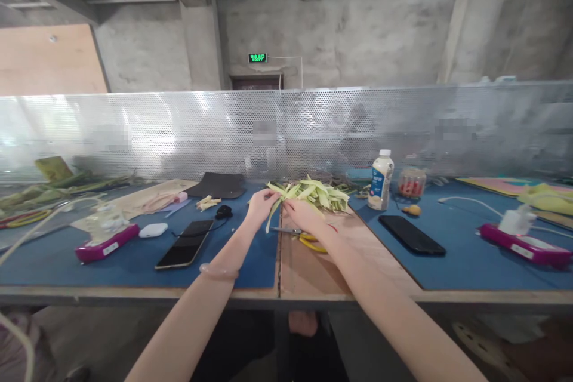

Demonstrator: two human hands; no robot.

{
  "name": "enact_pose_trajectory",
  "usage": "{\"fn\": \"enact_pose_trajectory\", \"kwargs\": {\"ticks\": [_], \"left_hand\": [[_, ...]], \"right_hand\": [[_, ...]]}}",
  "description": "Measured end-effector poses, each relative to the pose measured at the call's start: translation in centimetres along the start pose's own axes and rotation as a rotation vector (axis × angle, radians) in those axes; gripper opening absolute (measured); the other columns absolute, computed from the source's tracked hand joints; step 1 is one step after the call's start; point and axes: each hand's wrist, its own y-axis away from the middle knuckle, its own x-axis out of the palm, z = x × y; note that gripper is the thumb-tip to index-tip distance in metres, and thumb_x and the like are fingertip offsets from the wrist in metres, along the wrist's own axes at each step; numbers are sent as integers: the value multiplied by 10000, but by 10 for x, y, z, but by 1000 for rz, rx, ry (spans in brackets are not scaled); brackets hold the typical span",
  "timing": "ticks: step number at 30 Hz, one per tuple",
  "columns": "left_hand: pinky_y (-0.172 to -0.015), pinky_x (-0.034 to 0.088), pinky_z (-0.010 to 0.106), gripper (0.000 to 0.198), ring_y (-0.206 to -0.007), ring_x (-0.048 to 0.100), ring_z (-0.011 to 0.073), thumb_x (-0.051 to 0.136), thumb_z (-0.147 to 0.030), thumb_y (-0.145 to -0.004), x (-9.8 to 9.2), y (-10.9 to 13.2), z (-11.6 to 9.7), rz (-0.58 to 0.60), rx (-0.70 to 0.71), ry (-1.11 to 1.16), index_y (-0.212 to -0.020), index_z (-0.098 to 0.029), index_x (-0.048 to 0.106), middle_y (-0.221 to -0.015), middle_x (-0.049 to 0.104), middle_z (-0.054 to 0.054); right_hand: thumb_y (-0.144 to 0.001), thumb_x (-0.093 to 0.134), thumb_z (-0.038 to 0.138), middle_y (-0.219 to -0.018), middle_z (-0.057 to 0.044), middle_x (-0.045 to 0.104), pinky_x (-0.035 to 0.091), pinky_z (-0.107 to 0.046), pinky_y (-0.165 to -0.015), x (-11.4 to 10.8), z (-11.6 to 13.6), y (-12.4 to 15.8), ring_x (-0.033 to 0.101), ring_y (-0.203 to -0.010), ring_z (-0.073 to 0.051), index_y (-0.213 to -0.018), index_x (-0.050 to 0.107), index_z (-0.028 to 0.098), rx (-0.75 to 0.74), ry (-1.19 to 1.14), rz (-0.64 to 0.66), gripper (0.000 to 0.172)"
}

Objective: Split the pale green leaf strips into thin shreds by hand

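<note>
**A:** What do the leaf strips look like?

**B:** The leaf strips [316, 193] are long, thin and flat. They are green and pale yellow, and they lie in a loose bunch just left of the white plastic bottle [381, 181].

**A:** What are they lying on?

**B:** The tabletop [134, 262] has a smooth blue mat. Left of the bottle is a bare brown wood board, and the bunch lies at its far end. Scissors [308, 240] with yellow handles lie there too, left of the bottle and nearer the person. A flat black phone [412, 234] lies right of the bottle.

**A:** And the room?

**B:** Behind the bottle is a shiny metal screen [179, 131] full of tiny holes. Past it is a rough grey concrete wall [367, 24].

**A:** Where are the hands?

**B:** Both are left of the bottle, at the bunch's left end. The left hand [261, 203] has its grip pinched together on the end of a strip. The right hand [302, 215] lies on the bunch. Its fingers are hidden, so I cannot tell how its grip is set.
</note>
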Motion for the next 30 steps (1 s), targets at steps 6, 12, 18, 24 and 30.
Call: {"fn": "enact_pose_trajectory", "kwargs": {"ticks": [6,12,18,24,30], "left_hand": [[-613,413,253,274,-627,556,151,558,-404,-686,3,-3,5,-51,-13,-10,-685,-145,643,-655,632,42],[-647,422,274,222,-647,564,163,570,-349,-681,5,-4,7,-104,-46,15,-656,-138,635,-657,634,58],[-674,422,280,204,-682,566,169,557,-330,-695,4,-3,6,-104,-50,6,-668,-140,629,-671,635,57],[-688,407,283,182,-683,557,172,570,-310,-682,3,-1,3,-155,-57,-43,-637,-141,623,-675,633,61],[-661,415,266,217,-677,559,155,545,-339,-704,3,-1,1,-105,-69,19,-701,-134,614,-712,633,57]], "right_hand": [[-873,335,263,-691,-39,586,307,-236,-585,8,-6,-4,486,-616,-135,-726,574,170,3,-2,-2,295],[-870,349,243,-625,-21,551,282,-234,-574,14,-7,-8,459,-576,-123,-703,575,169,18,42,3,290],[-870,335,231,-663,-28,567,289,-232,-583,15,-8,-7,479,-605,-129,-758,582,175,-5,47,7,277],[-872,347,258,-677,-38,587,304,-240,-604,14,-5,-6,506,-621,-140,-742,582,191,-21,53,2,276],[-842,381,234,-697,-52,608,330,-253,-621,12,-5,-2,531,-642,-158,-770,601,197,42,101,-1,234]]}}
